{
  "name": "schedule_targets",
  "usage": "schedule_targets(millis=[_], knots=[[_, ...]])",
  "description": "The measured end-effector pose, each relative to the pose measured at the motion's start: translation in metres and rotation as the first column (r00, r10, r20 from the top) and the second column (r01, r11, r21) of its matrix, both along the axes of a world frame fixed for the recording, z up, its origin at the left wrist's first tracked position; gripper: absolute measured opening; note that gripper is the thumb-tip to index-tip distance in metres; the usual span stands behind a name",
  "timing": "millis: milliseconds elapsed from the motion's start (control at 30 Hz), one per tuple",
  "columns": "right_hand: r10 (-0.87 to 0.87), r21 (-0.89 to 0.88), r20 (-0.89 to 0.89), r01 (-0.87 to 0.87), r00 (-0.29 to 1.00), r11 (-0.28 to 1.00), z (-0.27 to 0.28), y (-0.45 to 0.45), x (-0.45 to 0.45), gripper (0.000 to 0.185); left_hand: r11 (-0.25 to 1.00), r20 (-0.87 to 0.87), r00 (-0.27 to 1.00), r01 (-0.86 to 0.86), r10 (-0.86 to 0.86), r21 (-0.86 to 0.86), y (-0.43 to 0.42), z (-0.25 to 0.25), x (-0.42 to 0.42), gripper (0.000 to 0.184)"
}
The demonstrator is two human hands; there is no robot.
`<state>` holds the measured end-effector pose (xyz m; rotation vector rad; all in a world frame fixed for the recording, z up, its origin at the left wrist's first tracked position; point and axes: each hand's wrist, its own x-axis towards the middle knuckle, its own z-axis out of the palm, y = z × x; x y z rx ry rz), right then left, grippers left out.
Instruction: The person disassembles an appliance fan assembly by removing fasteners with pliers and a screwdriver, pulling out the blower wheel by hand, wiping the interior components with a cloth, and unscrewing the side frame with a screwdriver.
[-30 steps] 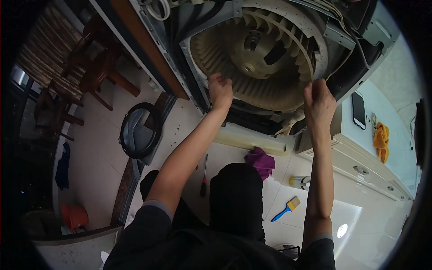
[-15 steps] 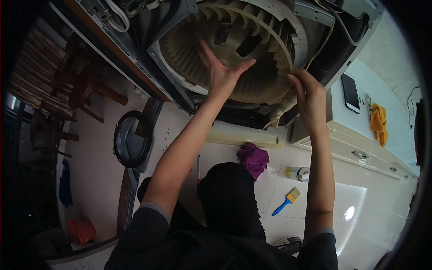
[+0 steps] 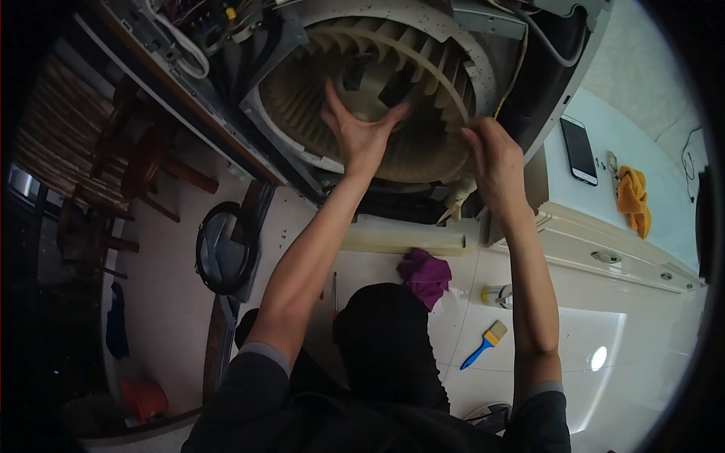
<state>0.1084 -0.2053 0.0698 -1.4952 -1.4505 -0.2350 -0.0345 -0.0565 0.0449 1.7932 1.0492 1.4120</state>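
A large dusty blower wheel (image 3: 302, 98) with many curved blades sits inside an opened metal cabinet. Reaching into its middle, my left hand (image 3: 361, 136) has thumb and fingers spread in front of the hub; whether the fingertips touch it is hard to see. At the wheel's right rim, my right hand (image 3: 495, 155) has thumb and fingers pinched together on the edge, fingertips partly hidden. Around the wheel runs a pale, speckled housing ring (image 3: 474, 72). Below my right hand, a light-coloured wrapped pipe (image 3: 459, 195) hangs out of the cabinet.
On the floor lie a purple cloth (image 3: 425, 278), a paintbrush (image 3: 485, 343), a jar (image 3: 495, 295) and a screwdriver (image 3: 336, 298). A black ring-shaped part (image 3: 226, 248) is at left. A phone (image 3: 579, 149) and an orange cloth (image 3: 633, 200) lie on the white cabinet top (image 3: 604, 215).
The view has shifted slightly, so the wheel sits a little lower and further left. My left hand stays spread inside the wheel; my right hand keeps to its rim, wrist bent more.
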Motion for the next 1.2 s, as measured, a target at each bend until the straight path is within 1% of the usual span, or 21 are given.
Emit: schedule_targets(millis=[100,167,233,267,367,467,533,567,600,633,667,700,733,800,867,900,1000,1067,1100,1167,1200], knots=[[-0.033,0.032,0.006,0.032,0.999,0.999,0.004,0.011,0.007,0.010,0.998,0.034,0.999,0.012,-0.014,0.061,0.008,-0.002,0.004,0.121],[-0.052,0.027,-0.020,0.053,0.998,0.998,-0.002,0.014,0.005,0.010,0.999,0.028,1.000,0.002,-0.003,0.038,0.021,-0.004,0.009,0.121],[-0.050,0.108,0.025,0.047,0.998,0.993,-0.002,0.023,0.007,0.010,0.999,0.030,1.000,-0.009,0.008,0.031,0.026,-0.003,0.015,0.121],[-0.044,0.109,0.026,0.041,0.999,0.993,0.001,0.024,0.007,0.010,0.999,0.038,0.999,-0.014,0.013,0.032,0.024,-0.003,0.014,0.119],[-0.077,0.061,-0.001,0.077,0.997,0.995,0.005,0.022,0.001,0.010,0.999,0.054,0.998,-0.037,0.035,0.036,0.024,-0.003,0.013,0.117],[-0.210,0.009,0.086,0.210,0.974,0.978,0.003,0.026,0.002,0.008,0.999,0.071,0.997,-0.045,0.043,0.026,0.025,-0.005,0.014,0.115],[-0.193,-0.002,0.023,0.193,0.981,0.981,0.001,0.029,0.002,0.008,0.999,0.092,0.995,-0.038,0.035,0.028,0.028,-0.003,0.017,0.115],[-0.177,-0.004,-0.029,0.177,0.984,0.984,0.002,0.030,0.003,0.007,0.997,0.073,0.996,-0.057,0.053,0.056,0.031,-0.002,0.018,0.114],[-0.177,-0.007,-0.029,0.177,0.984,0.984,-0.001,0.030,0.006,0.007,0.993,0.055,0.996,-0.078,0.073,0.086,0.033,-0.002,0.019,0.112],[-0.202,-0.027,0.031,0.203,0.979,0.979,-0.008,0.031,0.010,0.009,0.993,0.052,0.996,-0.081,0.077,0.084,0.035,-0.002,0.016,0.112],[-0.223,-0.043,0.092,0.228,0.970,0.973,-0.011,0.031,0.012,0.011,0.986,0.022,0.999,-0.049,0.046,0.157,0.038,-0.003,0.013,0.112],[-0.215,-0.045,0.090,0.219,0.973,0.975,-0.014,0.030,0.013,0.011,0.974,-0.011,1.000,-0.017,0.020,0.227,0.042,-0.004,0.010,0.112],[-0.219,-0.008,0.093,0.221,0.971,0.975,-0.015,0.030,0.012,0.011,0.974,-0.014,0.999,-0.029,0.033,0.225,0.044,-0.006,0.009,0.112],[-0.208,0.019,0.088,0.207,0.974,0.978,-0.011,0.028,0.003,0.012,0.951,-0.032,0.997,-0.054,0.067,0.303,0.042,-0.008,0.008,0.109],[-0.268,-0.099,0.044,0.271,0.962,0.957,-0.002,0.022,-0.003,0.011,0.949,-0.017,0.999,-0.038,0.046,0.314,0.039,-0.012,0.003,0.107],[-0.269,-0.107,0.043,0.272,0.962,0.956,-0.003,0.019,-0.006,0.011,0.944,0.004,1.000,-0.011,0.010,0.330,0.036,-0.014,0.003,0.105],[-0.271,-0.137,0.033,0.273,0.962,0.952,-0.004,0.015,-0.006,0.015,0.942,-0.015,1.000,-0.002,0.007,0.335,0.037,-0.017,0.003,0.105],[-0.286,-0.317,0.044,0.285,0.957,0.904,-0.007,0.014,-0.006,0.017,0.923,-0.026,1.000,0.003,0.008,0.385,0.038,-0.020,0.001,0.104],[-0.288,-0.313,0.046,0.288,0.956,0.905,-0.013,0.015,-0.007,0.017,0.901,-0.038,0.999,0.015,0.002,0.433,0.040,-0.022,0.002,0.103],[-0.219,-0.202,0.022,0.218,0.976,0.955,-0.025,0.011,-0.007,0.015,0.889,-0.044,0.999,0.008,0.013,0.458,0.043,-0.023,0.003,0.102],[-0.227,-0.201,0.024,0.227,0.974,0.953,-0.026,0.006,-0.007,0.015,0.877,-0.054,0.998,-0.005,0.035,0.480,0.043,-0.024,0.003,0.100]])
